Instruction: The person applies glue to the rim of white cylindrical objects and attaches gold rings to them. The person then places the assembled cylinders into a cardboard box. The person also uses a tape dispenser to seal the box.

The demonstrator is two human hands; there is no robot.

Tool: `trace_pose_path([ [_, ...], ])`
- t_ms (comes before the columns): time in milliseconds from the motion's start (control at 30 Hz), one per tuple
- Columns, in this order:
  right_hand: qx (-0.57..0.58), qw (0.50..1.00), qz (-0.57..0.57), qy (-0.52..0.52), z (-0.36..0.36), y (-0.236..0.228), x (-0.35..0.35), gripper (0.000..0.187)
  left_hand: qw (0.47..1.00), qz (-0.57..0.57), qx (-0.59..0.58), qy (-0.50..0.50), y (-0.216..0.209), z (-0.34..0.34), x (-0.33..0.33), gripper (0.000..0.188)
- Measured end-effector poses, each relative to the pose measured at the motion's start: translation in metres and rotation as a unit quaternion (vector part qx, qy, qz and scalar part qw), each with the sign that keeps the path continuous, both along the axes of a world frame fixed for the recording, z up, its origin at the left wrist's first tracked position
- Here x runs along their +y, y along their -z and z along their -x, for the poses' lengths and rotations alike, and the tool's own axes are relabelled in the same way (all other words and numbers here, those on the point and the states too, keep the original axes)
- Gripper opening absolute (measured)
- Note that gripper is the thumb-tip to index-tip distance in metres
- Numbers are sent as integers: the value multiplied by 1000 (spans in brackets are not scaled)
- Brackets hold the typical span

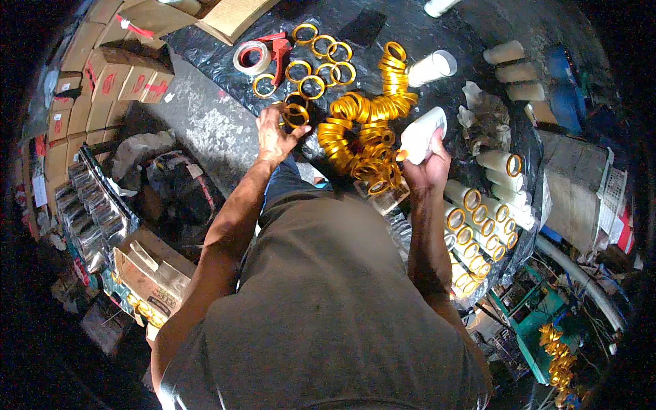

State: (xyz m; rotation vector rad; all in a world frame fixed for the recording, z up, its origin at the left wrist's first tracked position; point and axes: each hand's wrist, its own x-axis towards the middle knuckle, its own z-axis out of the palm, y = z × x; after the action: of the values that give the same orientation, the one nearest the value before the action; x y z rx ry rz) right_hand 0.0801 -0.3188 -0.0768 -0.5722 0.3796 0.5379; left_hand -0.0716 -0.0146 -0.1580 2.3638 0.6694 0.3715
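My left hand (275, 140) reaches over the near left edge of the black-covered table, with thumb and fingertips closed round a gold ring (296, 124). Just beyond it, several more loose gold rings (311, 87) lie flat. In my right hand (433, 167) is a white squeeze bottle (422, 135), tilted so that its orange tip points down and left. Between the two hands, a curving row of stacked gold rings (372, 107) spreads out, with a jumbled pile of rings (374, 171) at its near end.
A red tape dispenser (279, 56) lies at the far left, and a white tube (432, 67) beyond the stacked rings. To the right, several white tubes with gold-ringed ends (471, 219) lie in rows. Cardboard boxes (109, 82) are stacked far left.
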Motion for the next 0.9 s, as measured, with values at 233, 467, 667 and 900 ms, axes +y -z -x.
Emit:
trace_pose_path([
  [233,2,996,91,-1,5,-8,-1,43,998,-56,6,17,41,12,-9,89],
  [467,34,986,146,74,9,-35,-23,49,968,-27,-87,235,-6,5,-38,30],
  [667,25,979,134,154,6,-75,-71,39,846,-7,14,534,-13,-54,-110,15],
  [900,15,970,53,235,20,-77,-140,38,744,-147,-28,651,32,-114,-202,22],
])
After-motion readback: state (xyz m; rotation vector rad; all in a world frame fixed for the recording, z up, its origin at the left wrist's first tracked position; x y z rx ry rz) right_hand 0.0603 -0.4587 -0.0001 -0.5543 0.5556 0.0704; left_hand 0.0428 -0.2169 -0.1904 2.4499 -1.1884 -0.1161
